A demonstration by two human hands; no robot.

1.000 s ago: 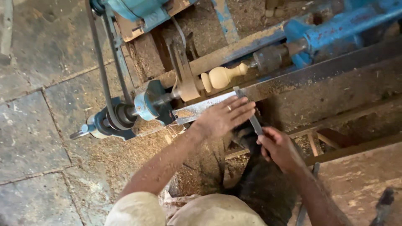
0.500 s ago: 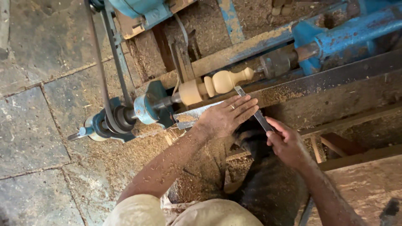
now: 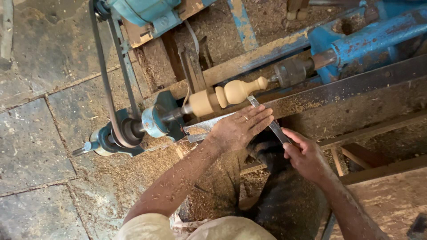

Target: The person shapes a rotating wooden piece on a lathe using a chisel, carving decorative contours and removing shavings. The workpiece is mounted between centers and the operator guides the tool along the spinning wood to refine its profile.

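A pale turned wooden piece (image 3: pixel 227 94) with a bulb and a narrow neck sits between the lathe's spindle (image 3: pixel 153 121) and the blue tailstock (image 3: pixel 356 42). A flat metal chisel (image 3: pixel 269 121) points its tip at the underside of the piece. My left hand (image 3: pixel 240 128) lies flat over the chisel on the metal tool rest (image 3: pixel 338 91), fingers stretched. My right hand (image 3: pixel 304 153) is closed around the chisel's lower end.
A drive belt (image 3: pixel 103 71) runs from a blue motor (image 3: pixel 142 10) at the top to the spindle pulley. Sawdust covers the lathe bed and the stone floor (image 3: pixel 40 146). Wooden rails (image 3: pixel 382 169) cross at the lower right.
The view has shifted slightly. Both hands stay on the chisel, its tip held at the wooden piece; my right hand sits a little lower.
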